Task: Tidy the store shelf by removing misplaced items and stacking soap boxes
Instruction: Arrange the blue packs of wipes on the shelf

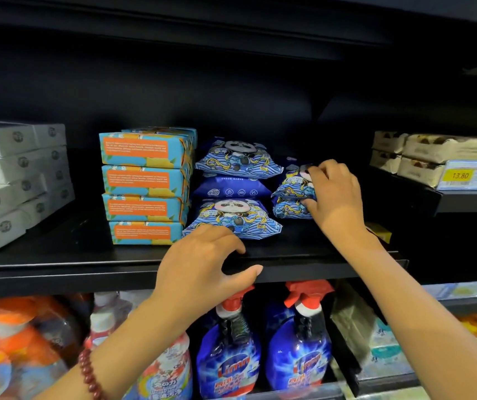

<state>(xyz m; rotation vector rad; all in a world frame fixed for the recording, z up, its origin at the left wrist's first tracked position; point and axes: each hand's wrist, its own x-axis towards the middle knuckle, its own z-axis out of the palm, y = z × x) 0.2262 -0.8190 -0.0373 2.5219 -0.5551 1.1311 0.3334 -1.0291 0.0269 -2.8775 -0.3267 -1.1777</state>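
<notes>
Blue film, panda print: soft packs [235, 192] piled three high mid-shelf, just right of the soap boxes [144, 186]. Orange-and-blue card there, four boxes high, square and tidy, touching the pile. Two more panda packs [292, 194] further right, one on the other. Right hand [334, 197] clamped on that pair, fingers curled over the top, thumb low on the near side; whether on one pack or both, cannot tell. Left hand [202, 264] over the near lip of the shelf [58, 264], fingers loosely curled, holding nothing, just short of the lowest pack. By the look of it: packs light, squashy, slick, prone to slide off one another; best taken flat across the middle, not by a crimped end. Boxes stiff, light, corners easily dented; best taken by the long sides.
</notes>
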